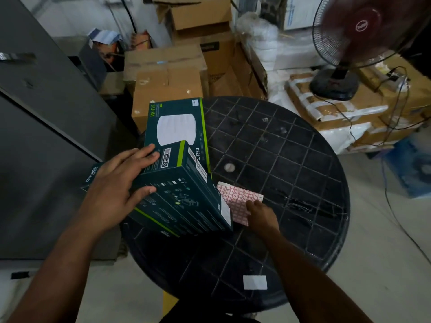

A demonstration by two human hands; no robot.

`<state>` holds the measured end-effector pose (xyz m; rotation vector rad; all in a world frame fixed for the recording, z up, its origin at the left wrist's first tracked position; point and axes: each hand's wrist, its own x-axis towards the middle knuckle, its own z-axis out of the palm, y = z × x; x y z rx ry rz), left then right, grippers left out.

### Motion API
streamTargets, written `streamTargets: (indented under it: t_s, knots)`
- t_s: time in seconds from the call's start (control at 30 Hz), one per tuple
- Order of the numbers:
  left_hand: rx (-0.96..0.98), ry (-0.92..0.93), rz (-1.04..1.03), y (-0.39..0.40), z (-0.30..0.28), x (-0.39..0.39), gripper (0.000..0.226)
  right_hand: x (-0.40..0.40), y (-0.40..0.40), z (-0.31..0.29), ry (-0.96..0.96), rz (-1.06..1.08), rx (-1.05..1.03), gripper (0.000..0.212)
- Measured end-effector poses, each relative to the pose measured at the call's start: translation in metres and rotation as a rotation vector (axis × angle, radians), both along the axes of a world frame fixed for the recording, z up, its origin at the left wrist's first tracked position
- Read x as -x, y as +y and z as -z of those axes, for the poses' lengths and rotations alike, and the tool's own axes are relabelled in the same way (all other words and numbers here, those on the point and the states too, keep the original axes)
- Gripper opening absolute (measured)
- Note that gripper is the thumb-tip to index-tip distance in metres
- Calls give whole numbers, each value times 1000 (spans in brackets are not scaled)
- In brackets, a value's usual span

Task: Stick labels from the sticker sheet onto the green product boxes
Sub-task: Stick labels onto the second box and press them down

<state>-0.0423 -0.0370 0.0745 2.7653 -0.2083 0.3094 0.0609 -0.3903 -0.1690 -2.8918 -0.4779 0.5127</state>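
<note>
Smooth rect. cardboard green box point(182, 197), tilted

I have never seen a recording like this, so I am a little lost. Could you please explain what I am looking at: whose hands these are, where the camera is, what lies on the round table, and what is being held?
There is no machine here. A person wears one camera on the head, looking forward and down, so you see that person's own arms.

The left hand grips a tilted green product box. A second green box lies behind it on the round black table. The right hand rests its fingers on the pink sticker sheet, which lies flat and is partly hidden by the held box. Whether it is pinching a label cannot be seen. A small white rectangle lies near the table's front edge. Cardboard cartons and a fan stand behind.
</note>
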Motion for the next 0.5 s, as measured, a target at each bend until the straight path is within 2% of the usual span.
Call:
streamTargets:
  t_s: [0.1, 0.3, 0.4, 0.5]
  knots:
    - [-27, 4, -19, -6, 0, -2, 68, 7, -2, 3, 15, -101, -27, 55]
    - [-77, -9, -65, -18, -1, -7, 70, 48, -5, 15, 45, -47, -94, 50]
    - [-107, -14, -86, -27, -2, -7, 70, 57, -5, 18, 122, -25, -211, 41]
    - [-150, -18, -100, -45, -1, -8, 68, 52, -7, 17, 107, 85, -330, 19]
